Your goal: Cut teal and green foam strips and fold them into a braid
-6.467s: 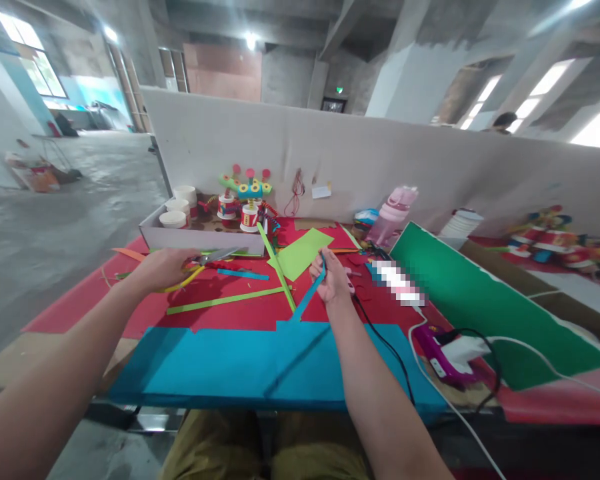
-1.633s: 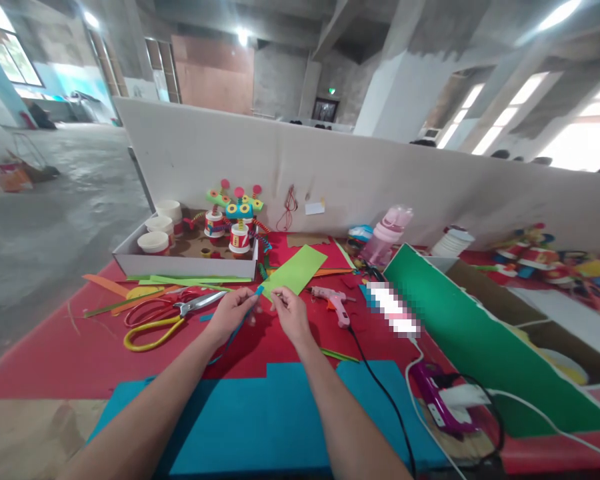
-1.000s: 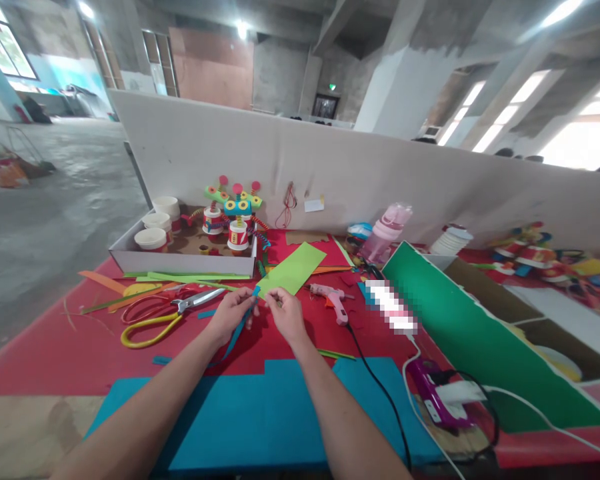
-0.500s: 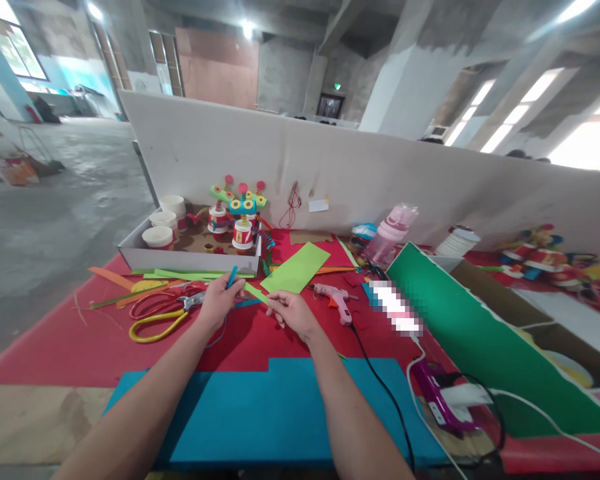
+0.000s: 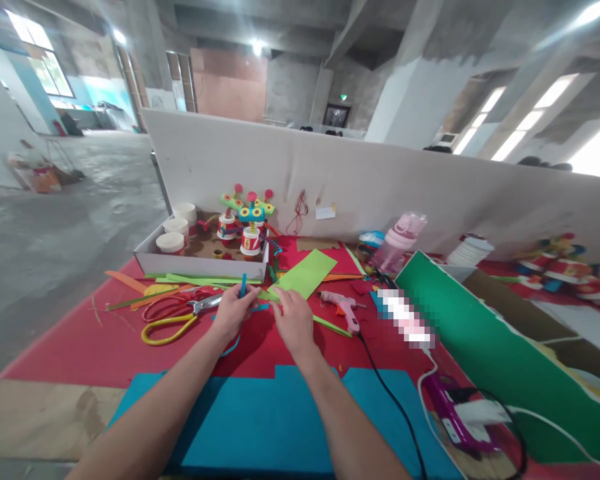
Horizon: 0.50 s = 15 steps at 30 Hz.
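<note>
Both my hands are together over the red table cover (image 5: 260,353). My left hand (image 5: 236,308) is closed on a blue paper strip (image 5: 243,285) that sticks up from its fingers, and it also pinches the end of a green strip. My right hand (image 5: 295,320) has its fingers on the same green strip (image 5: 333,325), whose long part runs out to the right beneath that hand. Just behind lies a green paper sheet (image 5: 307,272). Yellow-handled scissors (image 5: 173,328) rest left of my left hand, with red-handled ones (image 5: 167,305) beside them.
A pink glue gun (image 5: 347,312) with a black cord lies at the right. Behind stands a white box (image 5: 200,268) with cups and paper figures. Blue sheets (image 5: 250,420) cover the front. Further right are a purple power strip (image 5: 455,413), green box (image 5: 480,360) and pink bottle (image 5: 403,240).
My hands have come closer together. The green strip now extends right beyond my right hand. The whole view has shifted slightly, with the table appearing further right and lower.
</note>
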Each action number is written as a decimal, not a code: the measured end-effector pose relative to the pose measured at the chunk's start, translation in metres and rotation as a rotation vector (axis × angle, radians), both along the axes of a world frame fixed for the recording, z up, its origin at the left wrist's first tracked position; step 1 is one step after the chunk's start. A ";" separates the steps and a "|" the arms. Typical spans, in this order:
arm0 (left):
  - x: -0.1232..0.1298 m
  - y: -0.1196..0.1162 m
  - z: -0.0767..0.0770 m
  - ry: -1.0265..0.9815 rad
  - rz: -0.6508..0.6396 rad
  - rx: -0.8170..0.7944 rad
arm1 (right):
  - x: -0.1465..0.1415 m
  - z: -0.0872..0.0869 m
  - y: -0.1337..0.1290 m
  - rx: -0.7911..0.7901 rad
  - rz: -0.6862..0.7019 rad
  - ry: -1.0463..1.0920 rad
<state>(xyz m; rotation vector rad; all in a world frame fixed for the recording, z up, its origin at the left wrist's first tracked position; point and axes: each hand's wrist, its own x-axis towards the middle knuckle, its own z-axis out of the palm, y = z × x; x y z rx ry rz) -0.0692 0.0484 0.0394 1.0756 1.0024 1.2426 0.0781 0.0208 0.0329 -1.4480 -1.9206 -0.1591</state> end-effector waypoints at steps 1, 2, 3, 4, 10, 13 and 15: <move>0.002 -0.002 0.000 0.005 -0.020 0.000 | 0.000 0.000 0.000 -0.013 -0.026 -0.027; 0.004 -0.004 0.000 0.005 -0.040 0.000 | 0.000 0.001 0.001 -0.024 -0.044 -0.045; 0.005 -0.005 0.000 0.000 -0.061 0.000 | 0.001 0.002 0.001 -0.032 -0.053 -0.053; 0.006 -0.005 0.000 -0.006 -0.082 0.001 | 0.003 0.003 0.001 -0.035 -0.054 -0.051; -0.002 -0.004 0.002 -0.047 -0.213 -0.045 | 0.012 0.007 0.004 -0.094 0.193 0.337; -0.006 -0.005 0.002 -0.057 -0.396 -0.111 | 0.015 0.005 0.008 -0.297 0.330 0.701; -0.006 -0.007 0.001 -0.046 -0.526 -0.155 | 0.014 0.003 0.009 -0.463 0.410 0.874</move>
